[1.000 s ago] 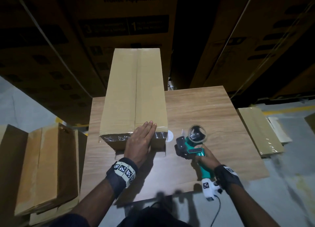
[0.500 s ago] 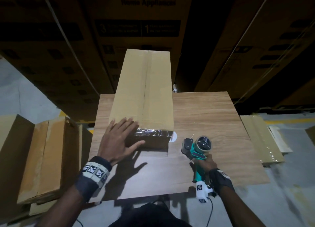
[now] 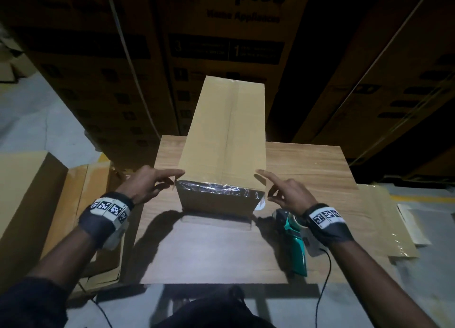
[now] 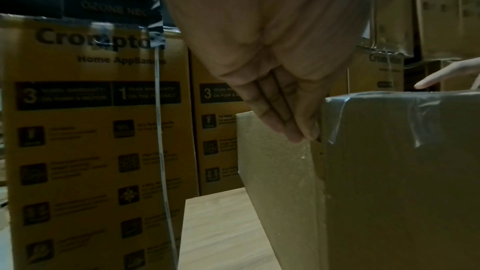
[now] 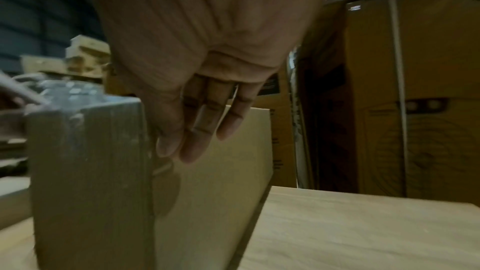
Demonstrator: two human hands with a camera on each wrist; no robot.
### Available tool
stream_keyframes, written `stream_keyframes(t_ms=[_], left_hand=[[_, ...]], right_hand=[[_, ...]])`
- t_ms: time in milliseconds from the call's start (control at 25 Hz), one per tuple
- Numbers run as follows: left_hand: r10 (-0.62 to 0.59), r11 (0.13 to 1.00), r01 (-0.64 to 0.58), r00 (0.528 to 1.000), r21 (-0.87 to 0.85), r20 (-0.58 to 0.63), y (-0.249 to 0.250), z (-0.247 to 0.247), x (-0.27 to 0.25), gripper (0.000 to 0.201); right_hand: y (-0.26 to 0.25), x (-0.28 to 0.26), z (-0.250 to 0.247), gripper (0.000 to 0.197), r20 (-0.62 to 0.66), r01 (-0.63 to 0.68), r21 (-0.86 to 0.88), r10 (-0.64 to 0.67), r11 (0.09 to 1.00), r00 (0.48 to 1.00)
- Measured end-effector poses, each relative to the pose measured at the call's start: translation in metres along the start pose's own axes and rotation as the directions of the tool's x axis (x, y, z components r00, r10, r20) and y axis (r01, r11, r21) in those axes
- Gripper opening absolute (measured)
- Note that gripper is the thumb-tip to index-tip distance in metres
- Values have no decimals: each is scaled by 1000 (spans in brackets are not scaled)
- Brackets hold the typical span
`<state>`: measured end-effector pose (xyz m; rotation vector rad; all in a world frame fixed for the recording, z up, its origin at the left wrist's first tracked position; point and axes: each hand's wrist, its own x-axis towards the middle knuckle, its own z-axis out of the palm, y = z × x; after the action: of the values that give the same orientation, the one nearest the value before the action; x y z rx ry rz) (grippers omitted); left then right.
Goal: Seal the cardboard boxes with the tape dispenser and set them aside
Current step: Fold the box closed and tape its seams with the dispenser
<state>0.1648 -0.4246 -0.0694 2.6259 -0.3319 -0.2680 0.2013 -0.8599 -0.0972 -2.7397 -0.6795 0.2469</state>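
Observation:
A long cardboard box point(image 3: 224, 135) lies lengthwise on the wooden table point(image 3: 209, 254). Shiny clear tape covers its near end, and a seam runs along its top. My left hand point(image 3: 172, 177) is at the near left corner, with straight fingers point(image 4: 285, 122) alongside the box's left face point(image 4: 280, 182). My right hand point(image 3: 273, 187) is at the near right corner, its relaxed fingers point(image 5: 197, 130) beside the right face point(image 5: 213, 171). Each index finger reaches to the top edge. The teal tape dispenser point(image 3: 295, 239) lies on the table under my right wrist, held by no hand.
Tall printed cartons point(image 3: 221, 52) stand stacked right behind the table. Other plain boxes point(image 3: 37, 204) sit on the floor to the left. Flattened cardboard point(image 3: 384, 217) lies at the table's right. The box's far end overhangs the table's back edge.
My right hand has let go of the tape dispenser, which now lies on the table. Both hands have moved to the box's near corners; the left left the top.

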Motion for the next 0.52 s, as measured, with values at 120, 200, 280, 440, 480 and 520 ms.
stream_keyframes(t_ms=[120, 200, 280, 440, 480, 520], left_hand=[[73, 996, -73, 997, -42, -13, -4, 2, 12, 66], [126, 992, -125, 991, 15, -53, -8, 1, 19, 54], [183, 977, -173, 980, 123, -74, -11, -1, 26, 45], [237, 962, -227, 970, 155, -50, -19, 4, 34, 31], [247, 962, -238, 968, 135, -55, -19, 5, 35, 26], [248, 964, -240, 967, 113, -65, -20, 7, 35, 23]], right_hand=[[-5, 16, 6, 105, 63, 77, -201, -65, 977, 996], [-6, 20, 8, 100, 57, 54, -224, -42, 973, 998], [-5, 22, 10, 97, 55, 37, -252, -23, 967, 998], [-11, 20, 11, 86, 61, 69, -274, -55, 959, 997], [-12, 20, 12, 84, 52, 69, -269, -58, 961, 997], [-12, 20, 13, 81, 44, 61, -263, -51, 963, 998]])
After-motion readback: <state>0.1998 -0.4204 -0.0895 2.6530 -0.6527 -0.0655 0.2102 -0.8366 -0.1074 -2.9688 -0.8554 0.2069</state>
